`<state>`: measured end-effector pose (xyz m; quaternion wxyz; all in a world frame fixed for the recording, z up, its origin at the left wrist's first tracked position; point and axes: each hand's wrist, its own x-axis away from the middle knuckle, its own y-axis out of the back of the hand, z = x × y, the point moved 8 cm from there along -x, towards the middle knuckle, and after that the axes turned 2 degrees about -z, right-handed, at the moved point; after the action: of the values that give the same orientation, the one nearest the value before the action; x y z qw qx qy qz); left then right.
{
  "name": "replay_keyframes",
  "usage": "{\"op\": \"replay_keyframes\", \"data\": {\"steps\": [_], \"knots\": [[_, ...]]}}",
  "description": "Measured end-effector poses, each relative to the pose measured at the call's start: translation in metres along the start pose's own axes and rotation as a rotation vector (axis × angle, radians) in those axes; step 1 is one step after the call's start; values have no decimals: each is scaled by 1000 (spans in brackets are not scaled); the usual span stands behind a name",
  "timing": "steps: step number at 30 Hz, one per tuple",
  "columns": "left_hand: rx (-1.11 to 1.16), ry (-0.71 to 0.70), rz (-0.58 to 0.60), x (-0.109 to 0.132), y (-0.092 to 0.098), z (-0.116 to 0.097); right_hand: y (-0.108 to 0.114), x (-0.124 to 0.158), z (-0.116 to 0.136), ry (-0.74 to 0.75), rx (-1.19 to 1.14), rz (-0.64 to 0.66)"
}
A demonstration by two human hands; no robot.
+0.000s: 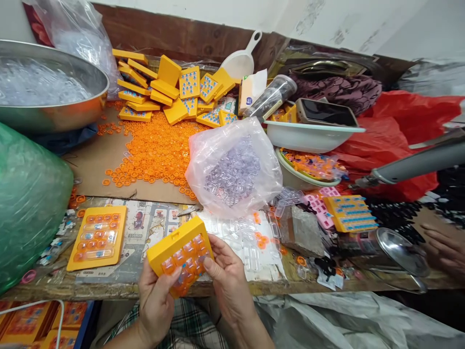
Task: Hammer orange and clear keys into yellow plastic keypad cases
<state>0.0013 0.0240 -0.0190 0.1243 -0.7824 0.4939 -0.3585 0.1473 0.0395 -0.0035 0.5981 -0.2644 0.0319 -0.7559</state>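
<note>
Between my two hands, tilted above the bench's front edge, is a thick yellow plastic panel with rows of clear-capped orange buttons. My left hand grips its lower left side, the thumb lying over the buttons. On the right edge, my right hand has fingers behind and the thumb pressed on a button at the corner. A similar yellow panel lies flat on the bench to the left, with round and long clear caps over orange and blue parts. Just beyond my hands sits an open plastic bag of small clear caps.
Loose orange rings cover the cardboard, with yellow panels heaped behind. A metal bowl and green bag stand left. To the right are a white basin, a stone block, a steel mug and another person's hand.
</note>
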Motion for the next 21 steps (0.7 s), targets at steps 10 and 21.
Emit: {"op": "replay_keyframes", "data": {"steps": [10, 21], "knots": [[-38, -68, 30, 2, 8, -4, 2, -1, -11, -64, -104, 45], [-48, 82, 104, 3, -17, -15, 12, 1, -3, -96, -20, 84]]}}
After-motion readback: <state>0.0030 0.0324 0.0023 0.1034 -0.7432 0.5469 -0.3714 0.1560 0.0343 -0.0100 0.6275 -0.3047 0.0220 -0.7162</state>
